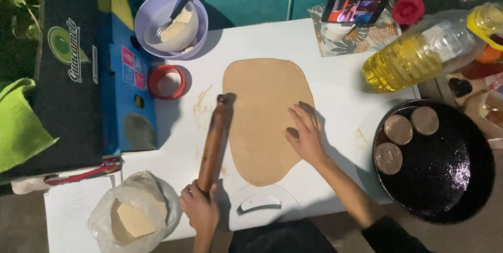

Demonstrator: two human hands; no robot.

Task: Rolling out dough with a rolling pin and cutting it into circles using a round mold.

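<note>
A flat oval sheet of tan dough [262, 111] lies rolled out on the white table [335, 82]. My right hand [305, 135] rests flat on the sheet's right edge, fingers spread. A wooden rolling pin [214, 143] lies along the sheet's left edge, pointing away from me. My left hand [199, 207] grips its near end.
A lilac bowl [170, 25] with a spoon and dough scraps sits at the back left, a red round cutter [166, 81] beside it. A dark pan [435, 161] at the right holds three round discs. An oil bottle [419, 54], a phone [353, 9] and a flour bag [131, 216] stand around.
</note>
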